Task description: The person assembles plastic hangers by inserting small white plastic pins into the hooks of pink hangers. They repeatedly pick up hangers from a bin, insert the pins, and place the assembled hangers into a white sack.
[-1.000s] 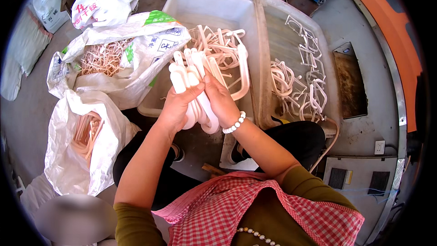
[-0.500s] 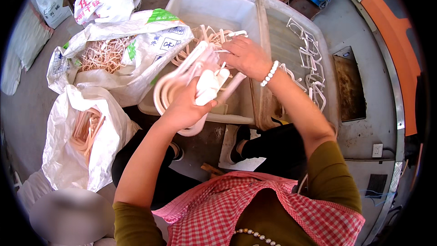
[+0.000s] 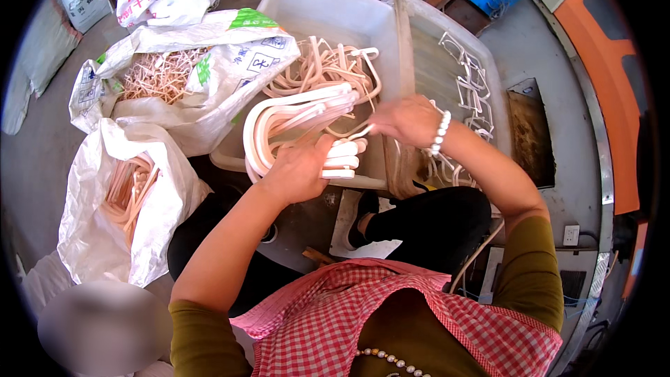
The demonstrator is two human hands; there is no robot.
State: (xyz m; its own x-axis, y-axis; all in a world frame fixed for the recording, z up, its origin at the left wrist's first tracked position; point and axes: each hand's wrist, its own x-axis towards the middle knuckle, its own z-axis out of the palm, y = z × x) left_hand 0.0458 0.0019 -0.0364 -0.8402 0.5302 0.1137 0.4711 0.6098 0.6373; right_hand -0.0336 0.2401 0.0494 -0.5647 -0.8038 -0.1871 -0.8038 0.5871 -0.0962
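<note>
In the head view, the left hand has its fingers wrapped around a bundle of U-shaped pieces, smooth, thick and pale pinkish white. The bundle is above the near part of a whitish plastic tub, its curved bends toward the left and its blunt ends pointing right, some stacked one over another just past the thumb. The right hand, somewhat blurred and wearing a white bead bracelet, is just to the right of the bundle, its fingertips closed on the end of a thin pale strand that runs back toward the bundle; where the strand's other end lies I cannot tell.

Beyond the bundle, loose bent pieces lie heaped in the tub. Against its right side stands a second tub with white bent frames in it. To the left, an open white-and-green sack contains short thin pinkish pieces, and a nearer white sack holds more long curved pieces.
</note>
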